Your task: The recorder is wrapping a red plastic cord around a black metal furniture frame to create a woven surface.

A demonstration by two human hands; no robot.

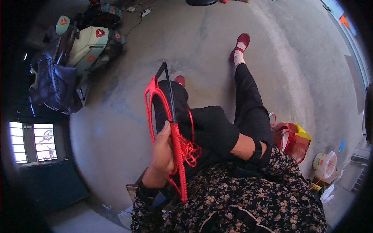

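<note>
My left hand (160, 157) is closed around a black frame (169, 91) with a bent, angular end. Tight red cord wraps its near side, while the far end is bare black. A red looped band (148, 101) runs along the frame's left side. My right hand (210, 128), in a black glove, is curled just right of the frame. A strand of red cord (192, 120) runs up against the glove, and the hand seems closed on it, though the fingertips are hidden. Loose loops of the cord (191, 154) hang between the hands, over my dark trousers.
A scooter (87, 46) with a dark padded cover (58, 83) stands at the far left. On the right lie a red bag (293, 141) and a white tub (324, 163) with plastic bags. A power strip (145, 13) and cable lie on the concrete floor (210, 50).
</note>
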